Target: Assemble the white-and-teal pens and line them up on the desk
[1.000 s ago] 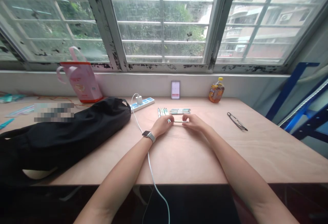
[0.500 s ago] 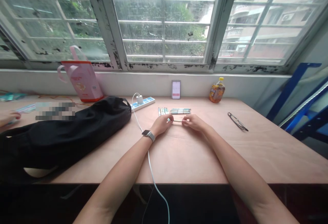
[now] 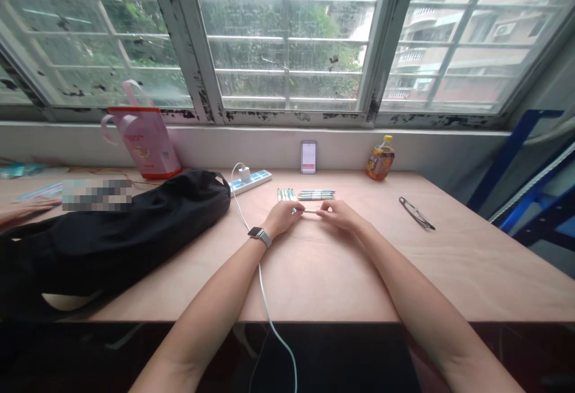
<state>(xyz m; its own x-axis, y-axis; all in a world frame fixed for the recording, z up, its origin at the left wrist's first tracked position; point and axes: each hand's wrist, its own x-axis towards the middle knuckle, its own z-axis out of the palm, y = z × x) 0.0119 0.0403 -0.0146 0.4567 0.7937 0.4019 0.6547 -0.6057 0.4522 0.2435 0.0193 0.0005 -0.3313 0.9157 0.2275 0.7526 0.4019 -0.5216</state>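
Observation:
Between my two hands a slim pale pen [image 3: 309,211] lies level, just above or on the table. My left hand [image 3: 284,216], with a watch on its wrist, pinches the pen's left end. The right end is in the fingertips of my right hand [image 3: 340,214]. Beyond my left hand lies a row of pens [image 3: 286,194] side by side, pointing away from me. Right of them a second group of pens [image 3: 317,195] lies crosswise in a stack. Small details of the held pen are too fine to make out.
A phone [image 3: 308,157] leans on the wall behind the pens. Eyeglasses [image 3: 417,213] and a drink bottle [image 3: 380,158] are to the right. Leftward are a power strip [image 3: 251,182], a white cable [image 3: 265,297], a black bag [image 3: 135,225], a pink bag [image 3: 146,141] and another person's hand [image 3: 33,208].
My hands and the pen stay almost in place, with a slight shift of the right fingers. At the far left, the other person's hand has moved right and flattened.

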